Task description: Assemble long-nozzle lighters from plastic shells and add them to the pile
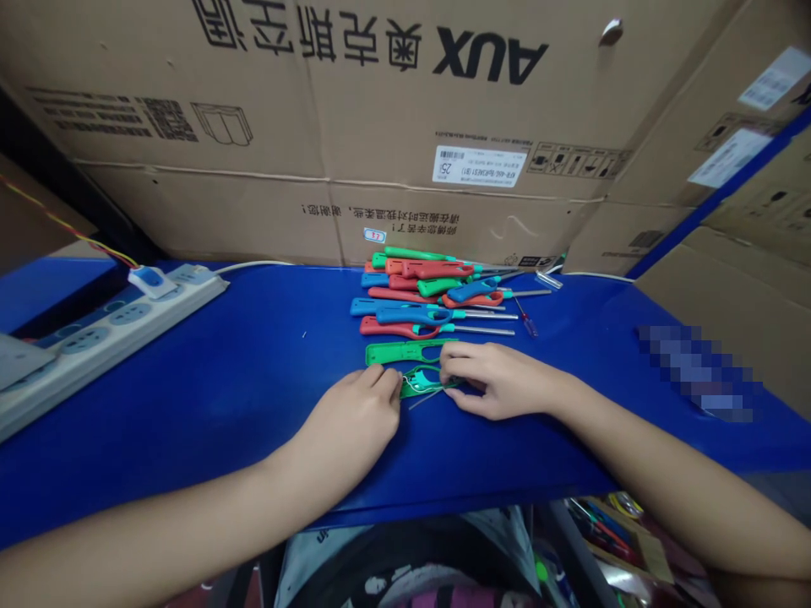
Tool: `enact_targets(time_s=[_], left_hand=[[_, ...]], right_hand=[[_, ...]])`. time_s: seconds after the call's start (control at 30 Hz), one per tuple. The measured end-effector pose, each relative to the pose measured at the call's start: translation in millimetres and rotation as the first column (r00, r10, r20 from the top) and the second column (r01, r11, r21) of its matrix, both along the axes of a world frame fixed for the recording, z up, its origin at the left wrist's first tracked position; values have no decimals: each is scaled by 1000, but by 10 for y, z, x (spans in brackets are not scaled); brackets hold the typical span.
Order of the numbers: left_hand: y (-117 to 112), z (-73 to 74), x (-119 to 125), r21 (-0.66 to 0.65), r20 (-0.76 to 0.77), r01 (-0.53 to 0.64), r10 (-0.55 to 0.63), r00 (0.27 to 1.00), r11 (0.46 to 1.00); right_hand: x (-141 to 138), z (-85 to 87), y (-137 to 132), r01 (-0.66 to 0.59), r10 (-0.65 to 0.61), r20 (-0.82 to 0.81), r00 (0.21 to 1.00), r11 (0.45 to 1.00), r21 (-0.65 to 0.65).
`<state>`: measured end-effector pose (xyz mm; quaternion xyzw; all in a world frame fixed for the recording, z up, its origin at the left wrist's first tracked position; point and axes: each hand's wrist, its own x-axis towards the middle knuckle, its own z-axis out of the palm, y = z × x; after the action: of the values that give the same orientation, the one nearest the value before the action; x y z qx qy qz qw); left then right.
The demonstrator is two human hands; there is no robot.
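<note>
An opened green lighter casing lies on the blue table between my hands, with a teal trigger piece and thin pale wires in it. My left hand is closed on the casing's left end. At its right end my right hand pinches with thumb and fingers, which hide what exactly lies between them. Just behind is the other green casing half, hollow side up. A thin metal rod rests in front of the casing. Farther back lies a pile of red, blue, green and orange stick lighters with metal barrels.
A small screwdriver lies right of the pile, near a clear plastic piece. A white power strip runs along the left. Large cardboard walls off the back. Below the table's front edge stands a box of parts.
</note>
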<state>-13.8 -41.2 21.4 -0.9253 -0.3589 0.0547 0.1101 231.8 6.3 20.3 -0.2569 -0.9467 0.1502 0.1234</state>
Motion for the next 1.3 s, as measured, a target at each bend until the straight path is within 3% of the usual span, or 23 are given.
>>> enact_targets(time_s=[0.23,0.57,0.8,0.87,0.93,1.0,1.1,1.2,1.23,1.3], left_hand=[[-19,17,-26,-61,73,-78,82,994,995],[34,-23,-63,-47,208,59,-48,977,997],[88,-56,-68,-53,227,80,-66,972,995],[85,-37,-70,-80,235,71,-50,971,994],[84,-19,-77,-99,259,62,-35,965,993],[90,-8,-86,-116,295,63,-26,955,991],[115,-21,-95,-149,346,83,-27,938,985],[144,-70,-102,-167,400,111,-35,916,980],[151,-89,-105,-170,414,117,-37,909,978],[162,-120,-113,-173,431,122,-37,902,977]], right_hand=[[1,39,2,-11,8,-33,999,995,-98],[9,4,42,-20,17,-42,999,998,-66],[36,19,34,-47,41,-96,994,998,-51],[89,63,86,8,-6,-151,989,1000,8],[208,130,204,181,-153,-228,962,978,106],[405,213,389,451,-394,-292,871,878,161],[795,321,741,732,-696,-230,680,626,271],[1175,339,1065,910,-942,9,337,328,256],[1277,319,1147,929,-960,53,275,279,243],[1432,251,1264,946,-971,102,218,236,223]])
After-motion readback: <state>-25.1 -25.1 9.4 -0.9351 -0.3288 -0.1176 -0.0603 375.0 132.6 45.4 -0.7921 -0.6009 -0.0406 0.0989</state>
